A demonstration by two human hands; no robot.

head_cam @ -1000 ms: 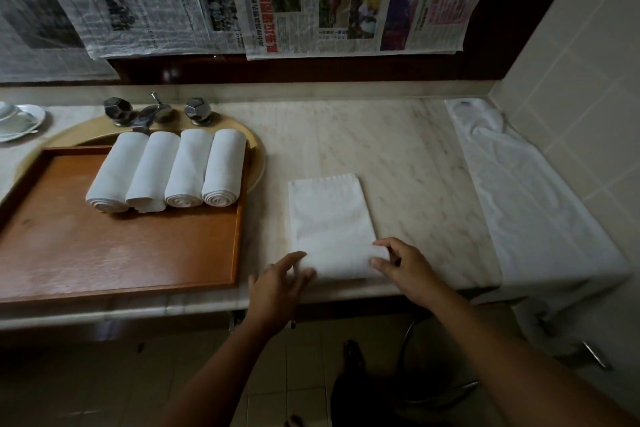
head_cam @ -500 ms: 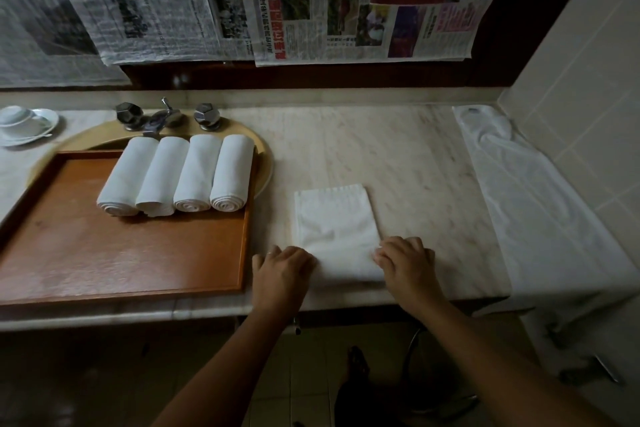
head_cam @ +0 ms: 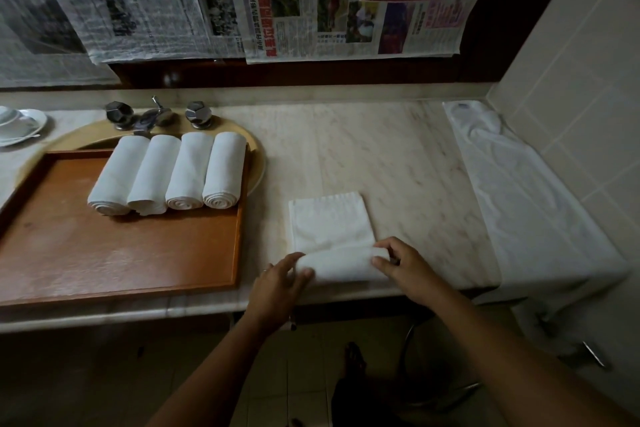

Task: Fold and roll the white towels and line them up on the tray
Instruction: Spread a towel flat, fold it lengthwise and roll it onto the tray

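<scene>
**Fifth towel, roll just begun**

The table [head_cam: 398,156] carries everything, and along its right end a loose white cloth [head_cam: 526,201] lies spread and hangs over the front edge. On the left sits the tray [head_cam: 104,253], overlapping a sink [head_cam: 258,163] with taps [head_cam: 156,116] behind it. Four rolled towels [head_cam: 169,173] lie touching side by side along the tray's far end, their spiral ends facing the person; the near part of the tray is bare wood.

Just right of the tray, at the table's front edge, lies the folded towel [head_cam: 330,218]. Its near end is turned up into a short roll [head_cam: 341,263] whose long axis runs left to right, while the flat remainder stretches straight away from the person — so the roll looks bound to travel forward, away from the body.

The left hand [head_cam: 277,284] curls its fingers [head_cam: 301,272] onto the roll's left end; the right hand [head_cam: 405,267] pinches the right end between thumb and fingers. Both hands are equally near, one at each end. The left is the one closer to the tray.
</scene>
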